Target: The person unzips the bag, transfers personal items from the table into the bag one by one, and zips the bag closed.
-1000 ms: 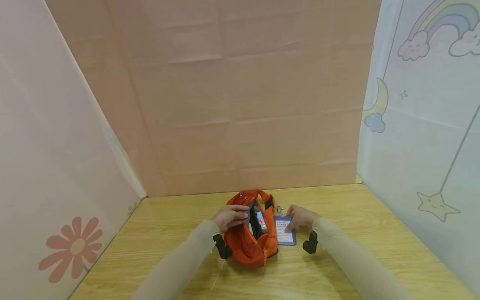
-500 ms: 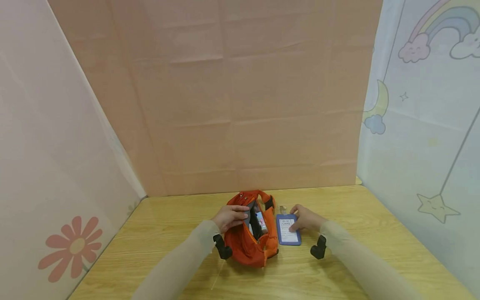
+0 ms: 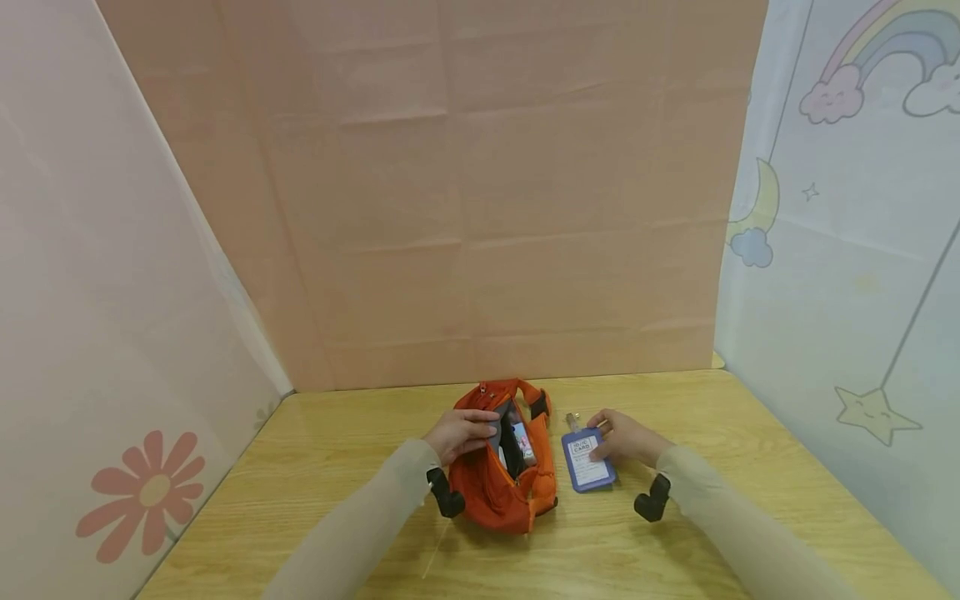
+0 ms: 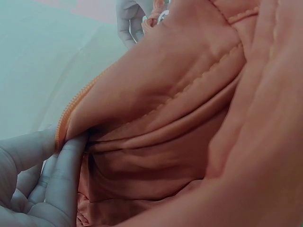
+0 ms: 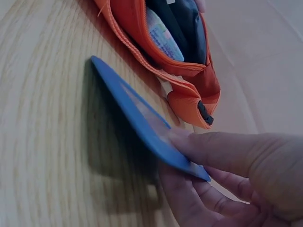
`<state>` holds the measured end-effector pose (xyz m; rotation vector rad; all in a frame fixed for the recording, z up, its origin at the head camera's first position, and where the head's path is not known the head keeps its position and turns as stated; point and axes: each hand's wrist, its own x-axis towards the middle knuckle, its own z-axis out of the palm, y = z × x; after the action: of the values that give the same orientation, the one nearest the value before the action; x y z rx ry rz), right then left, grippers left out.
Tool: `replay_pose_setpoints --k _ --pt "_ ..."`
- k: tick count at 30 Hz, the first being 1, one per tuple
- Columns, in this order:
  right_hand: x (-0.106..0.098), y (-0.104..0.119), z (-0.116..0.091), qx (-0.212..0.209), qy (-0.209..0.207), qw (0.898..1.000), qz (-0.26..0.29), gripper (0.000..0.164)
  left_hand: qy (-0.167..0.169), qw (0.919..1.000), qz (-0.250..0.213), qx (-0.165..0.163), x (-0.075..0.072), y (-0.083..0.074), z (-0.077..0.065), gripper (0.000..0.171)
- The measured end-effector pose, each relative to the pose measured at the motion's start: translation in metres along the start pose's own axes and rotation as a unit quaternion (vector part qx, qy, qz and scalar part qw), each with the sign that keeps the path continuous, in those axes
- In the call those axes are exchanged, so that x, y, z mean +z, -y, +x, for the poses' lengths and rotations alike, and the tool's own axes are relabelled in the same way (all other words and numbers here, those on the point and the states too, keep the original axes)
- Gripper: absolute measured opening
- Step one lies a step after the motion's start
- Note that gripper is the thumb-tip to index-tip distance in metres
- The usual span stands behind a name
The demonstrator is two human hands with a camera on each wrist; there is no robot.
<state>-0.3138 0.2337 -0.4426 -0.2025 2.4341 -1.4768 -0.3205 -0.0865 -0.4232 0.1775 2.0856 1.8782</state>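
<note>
An orange-red waist bag (image 3: 487, 504) lies unzipped on the wooden table, its grey lining showing. My left hand (image 3: 456, 435) pinches the zippered edge of the opening between thumb and fingers, as the left wrist view shows at the zipper (image 4: 71, 104). Inside the bag sits a small printed packet (image 3: 522, 444), seen in part as a white and coloured pack (image 5: 163, 38) in the right wrist view. To the right of the bag, my right hand (image 3: 630, 439) pinches a blue ID card holder (image 3: 588, 462) by its side edge. In the right wrist view the holder is tilted, casting a shadow below.
A metal clip (image 3: 572, 419) hangs at the top of the card holder. The bag's strap with a black buckle (image 3: 539, 405) lies at its far right. Wood tabletop (image 3: 345, 467) surrounds everything, with a tan sheet (image 3: 465, 250) behind and printed sheets at both sides.
My right hand has moved right with the card holder, away from the bag, and the holder is now turned slightly. The left hand and the bag have stayed in place.
</note>
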Motion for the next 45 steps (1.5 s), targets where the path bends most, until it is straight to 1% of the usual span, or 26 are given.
replay_pose_setpoints --k 3,7,14,20,23,26,30,34,39,45 --pt "-0.002 -0.001 -0.002 -0.008 0.003 1.000 0.001 0.052 0.002 1.0000 -0.001 -0.001 0.000 0.000 -0.001 0.037" --pt "-0.004 0.001 -0.004 -0.010 -0.006 1.000 0.001 0.050 0.003 1.0000 0.000 0.001 0.000 0.001 -0.001 0.037" --pt "-0.010 0.004 -0.005 -0.028 -0.013 0.999 -0.013 0.047 0.000 1.0000 0.000 -0.001 0.001 0.001 0.000 0.036" --pt "-0.014 0.007 -0.005 -0.040 -0.007 0.999 0.018 0.050 0.000 1.0000 -0.001 0.000 0.001 0.001 -0.001 0.036" --pt "-0.014 0.010 -0.003 -0.045 -0.011 0.998 0.034 0.051 0.002 1.0000 -0.002 0.002 0.001 0.000 -0.001 0.037" --pt "-0.014 0.013 -0.003 -0.063 -0.002 0.997 0.048 0.051 0.004 1.0000 0.000 0.005 0.001 0.000 -0.001 0.037" --pt "-0.011 0.021 -0.007 -0.077 0.009 0.995 0.064 0.053 0.003 1.0000 0.000 0.002 0.001 0.000 -0.001 0.037" --pt "-0.006 0.028 -0.008 -0.083 0.011 0.994 0.073 0.054 0.000 1.0000 -0.001 -0.001 0.001 -0.001 0.000 0.036" --pt "0.003 0.031 -0.007 -0.094 0.026 0.990 0.101 0.057 -0.002 1.0000 -0.003 -0.005 0.001 -0.001 0.000 0.036" --pt "0.012 0.033 -0.004 -0.108 0.070 0.980 0.152 0.060 -0.001 1.0000 -0.005 -0.007 0.000 -0.002 0.000 0.036"
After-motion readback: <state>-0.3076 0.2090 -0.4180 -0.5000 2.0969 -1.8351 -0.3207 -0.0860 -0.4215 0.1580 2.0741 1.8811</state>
